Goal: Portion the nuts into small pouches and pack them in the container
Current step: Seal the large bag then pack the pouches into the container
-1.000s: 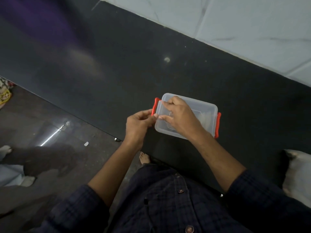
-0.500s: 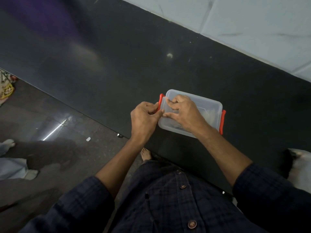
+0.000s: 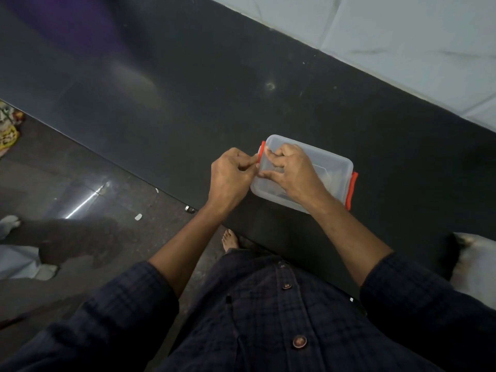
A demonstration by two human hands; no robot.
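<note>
Since a second ago, both hands have bunched tighter at the container's (image 3: 331, 167) left end. Left hand (image 3: 230, 174) fingers are curled, pinching the left red latch (image 3: 261, 153); right hand (image 3: 291, 167) fingers are bent, tips pressing on the clear lid beside that latch. Forearms angle in from dark checked sleeves (image 3: 128, 299). That container sits near the front edge of the black counter (image 3: 188, 89), with wide bare counter behind and to the left. Its right red latch (image 3: 351, 190) stands free.

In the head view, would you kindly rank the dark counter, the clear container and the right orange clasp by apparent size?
1. dark counter
2. clear container
3. right orange clasp

Nothing here is close enough to tie.
</note>
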